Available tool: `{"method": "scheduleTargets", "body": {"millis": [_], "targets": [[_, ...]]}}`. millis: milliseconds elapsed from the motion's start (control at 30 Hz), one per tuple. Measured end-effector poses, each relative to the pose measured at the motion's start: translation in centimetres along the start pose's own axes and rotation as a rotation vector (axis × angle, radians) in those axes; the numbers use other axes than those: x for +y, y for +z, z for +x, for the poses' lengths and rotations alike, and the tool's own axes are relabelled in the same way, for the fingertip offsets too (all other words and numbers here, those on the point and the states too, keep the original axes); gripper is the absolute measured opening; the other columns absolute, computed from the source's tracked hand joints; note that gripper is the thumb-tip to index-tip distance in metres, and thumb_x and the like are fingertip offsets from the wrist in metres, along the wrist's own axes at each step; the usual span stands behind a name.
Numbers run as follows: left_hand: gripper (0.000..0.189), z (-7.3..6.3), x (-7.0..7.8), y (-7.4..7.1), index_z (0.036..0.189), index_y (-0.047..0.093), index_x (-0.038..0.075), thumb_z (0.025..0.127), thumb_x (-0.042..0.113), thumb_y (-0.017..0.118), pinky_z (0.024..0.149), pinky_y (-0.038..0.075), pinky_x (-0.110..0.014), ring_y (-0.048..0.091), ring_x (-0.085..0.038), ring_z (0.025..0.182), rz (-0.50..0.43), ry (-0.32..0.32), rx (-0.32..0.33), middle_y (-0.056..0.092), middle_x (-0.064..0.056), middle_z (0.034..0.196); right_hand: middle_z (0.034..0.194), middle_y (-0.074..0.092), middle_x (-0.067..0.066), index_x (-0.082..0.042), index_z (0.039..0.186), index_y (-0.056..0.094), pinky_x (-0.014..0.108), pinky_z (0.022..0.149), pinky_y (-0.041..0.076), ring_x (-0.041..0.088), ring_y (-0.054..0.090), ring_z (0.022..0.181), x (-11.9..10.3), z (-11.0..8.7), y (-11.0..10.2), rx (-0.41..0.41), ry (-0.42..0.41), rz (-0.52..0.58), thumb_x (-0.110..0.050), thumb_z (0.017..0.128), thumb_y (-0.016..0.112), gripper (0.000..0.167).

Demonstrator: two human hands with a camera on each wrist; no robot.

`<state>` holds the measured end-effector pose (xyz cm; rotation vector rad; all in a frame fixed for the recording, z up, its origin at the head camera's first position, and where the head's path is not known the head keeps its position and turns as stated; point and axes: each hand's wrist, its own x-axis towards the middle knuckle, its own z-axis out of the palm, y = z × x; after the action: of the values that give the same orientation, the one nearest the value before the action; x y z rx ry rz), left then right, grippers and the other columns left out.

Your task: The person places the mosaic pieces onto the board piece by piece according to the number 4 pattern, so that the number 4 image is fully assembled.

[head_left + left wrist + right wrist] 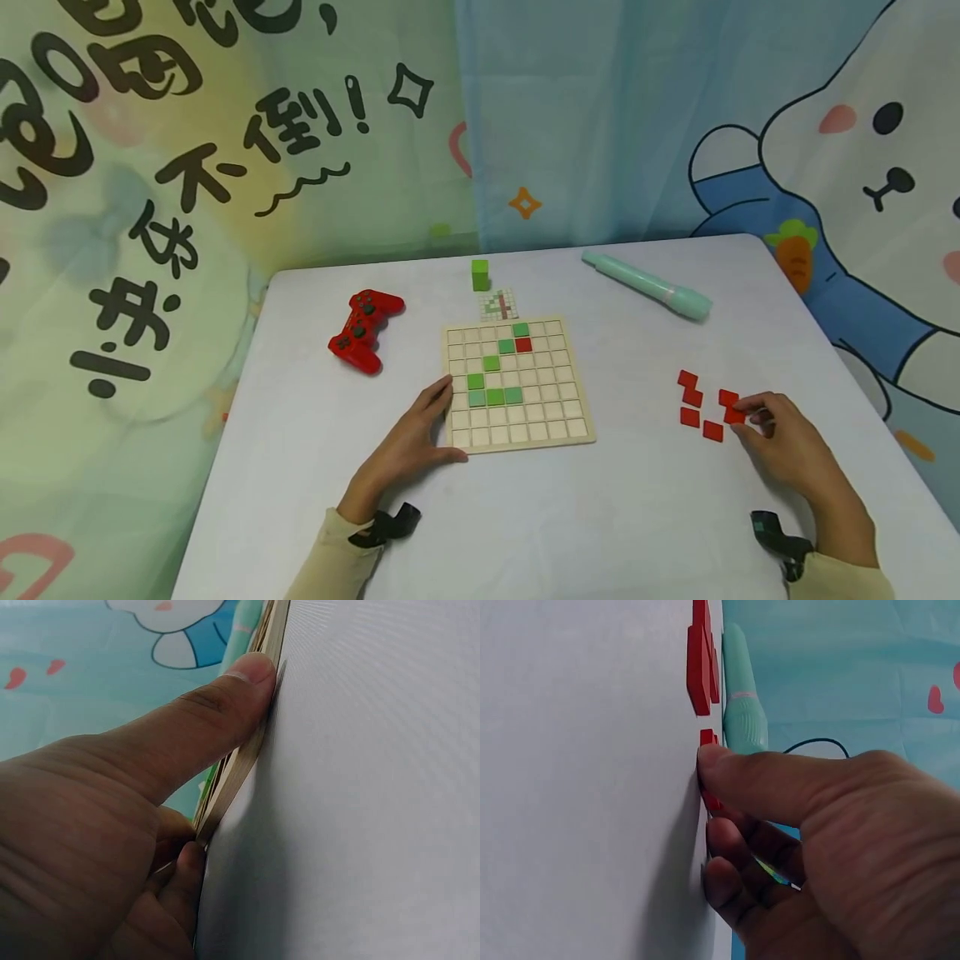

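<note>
- Right hand [783,437]: fingers narrow, pinching a red tile [735,415] on the table [600,517].
- Left hand [408,433]: fingers spread wide, holding grid board [550,394] at near-left corner.
- Loose red tiles [690,417] beside right hand.
- Green tiles [495,397], one inset red tile [523,344] on board.
- Beyond board: pattern card [498,305], green cube [480,275].

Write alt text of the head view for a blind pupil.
A person's left hand touches a grid board holding green tiles and one red tile; the right hand pinches a loose red tile on the white table. A red controller and a green tube lie farther back.
</note>
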<state>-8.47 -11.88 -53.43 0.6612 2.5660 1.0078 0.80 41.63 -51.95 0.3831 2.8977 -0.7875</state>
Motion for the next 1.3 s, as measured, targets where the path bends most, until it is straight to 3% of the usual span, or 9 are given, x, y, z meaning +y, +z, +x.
{"method": "scheduleTargets", "body": {"millis": [133, 233, 333, 433, 533, 633, 733, 933, 1300], "targets": [[0.115, 0.1, -0.1, 0.1, 0.166, 0.032, 0.002, 0.076, 0.025, 0.099, 0.128, 0.039, -0.048, 0.029, -0.030, 0.165, -0.003, -0.002, 0.006, 0.026, -0.008, 0.178, 0.121, 0.055, 0.030, 0.007, 0.132, 0.056, 0.058, 0.086, 0.057, 0.044, 0.055, 0.104, -0.3, 0.2, -0.6, -0.007, 0.010, -0.026, -0.009, 0.097, 0.075, 0.043], [0.114, 0.1, 0.0, 0.1, 0.166, 0.032, 0.002, 0.076, 0.024, 0.099, 0.128, 0.039, -0.048, 0.029, -0.030, 0.165, -0.011, -0.006, 0.004, 0.026, -0.008, 0.178, 0.120, 0.054, 0.030, 0.007, 0.132, 0.058, 0.049, 0.079, 0.059, 0.044, 0.056, 0.101, -1.1, 0.6, -1.6, -0.014, 0.002, -0.045, -0.011, 0.096, 0.077, 0.044], [0.114, 0.0, 0.1, 0.1, 0.166, 0.033, 0.002, 0.076, 0.025, 0.099, 0.128, 0.039, -0.048, 0.029, -0.030, 0.165, -0.007, -0.013, 0.002, 0.026, -0.008, 0.178, 0.125, 0.052, 0.030, 0.004, 0.133, 0.060, 0.035, 0.071, 0.058, 0.044, 0.056, 0.103, -3.1, 1.5, -2.9, -0.024, -0.046, -0.046, -0.013, 0.098, 0.076, 0.043], [0.114, -0.1, 0.1, 0.0, 0.166, 0.032, 0.002, 0.076, 0.025, 0.098, 0.128, 0.039, -0.047, 0.029, -0.029, 0.165, -0.003, -0.017, 0.002, 0.026, -0.007, 0.178, 0.129, 0.052, 0.026, 0.000, 0.134, 0.062, 0.025, 0.070, 0.052, 0.041, 0.056, 0.105, -6.8, 2.9, -3.1, -0.056, -0.148, -0.018, -0.015, 0.101, 0.073, 0.037], [0.113, -0.2, 0.2, -0.1, 0.166, 0.032, 0.001, 0.076, 0.023, 0.098, 0.128, 0.038, -0.048, 0.028, -0.030, 0.165, -0.005, -0.017, 0.005, 0.025, -0.008, 0.178, 0.126, 0.058, 0.018, -0.005, 0.130, 0.067, 0.024, 0.073, 0.053, 0.032, 0.060, 0.104, -11.3, 4.9, -1.5, -0.080, -0.325, 0.011, -0.013, 0.100, 0.074, 0.032], [0.113, -0.2, 0.1, -0.2, 0.166, 0.032, 0.001, 0.076, 0.023, 0.098, 0.129, 0.038, -0.048, 0.028, -0.030, 0.165, -0.005, -0.012, 0.006, 0.025, -0.008, 0.179, 0.121, 0.063, 0.010, -0.008, 0.125, 0.070, 0.027, 0.078, 0.055, 0.022, 0.062, 0.101, -15.5, 6.8, 1.6, -0.119, -0.500, 0.032, -0.010, 0.099, 0.075, 0.027], [0.113, -0.1, 0.0, -0.2, 0.166, 0.032, 0.001, 0.077, 0.024, 0.098, 0.128, 0.039, -0.048, 0.028, -0.029, 0.165, -0.006, 0.001, 0.005, 0.025, -0.008, 0.179, 0.117, 0.065, 0.007, -0.010, 0.120, 0.073, 0.031, 0.081, 0.054, 0.018, 0.060, 0.098, -19.1, 8.4, 4.8, -0.190, -0.588, 0.061, -0.012, 0.098, 0.078, 0.023], [0.113, 0.0, -0.1, 0.1, 0.166, 0.032, 0.001, 0.076, 0.022, 0.098, 0.128, 0.039, -0.049, 0.028, -0.029, 0.165, -0.016, 0.016, 0.010, 0.025, -0.008, 0.178, 0.118, 0.064, 0.009, -0.007, 0.117, 0.073, 0.038, 0.087, 0.055, 0.021, 0.062, 0.100, -22.8, 10.5, 8.1, -0.281, -0.641, 0.077, -0.013, 0.099, 0.076, 0.019], [0.113, 0.0, -0.1, 0.0, 0.166, 0.032, 0.001, 0.077, 0.023, 0.098, 0.128, 0.039, -0.048, 0.028, -0.029, 0.165, -0.014, 0.007, 0.001, 0.025, -0.007, 0.179, 0.119, 0.065, 0.010, -0.006, 0.114, 0.072, 0.040, 0.090, 0.057, 0.023, 0.065, 0.102, -23.7, 11.2, 9.6, -0.308, -0.625, 0.065, -0.011, 0.102, 0.072, 0.013]]}}
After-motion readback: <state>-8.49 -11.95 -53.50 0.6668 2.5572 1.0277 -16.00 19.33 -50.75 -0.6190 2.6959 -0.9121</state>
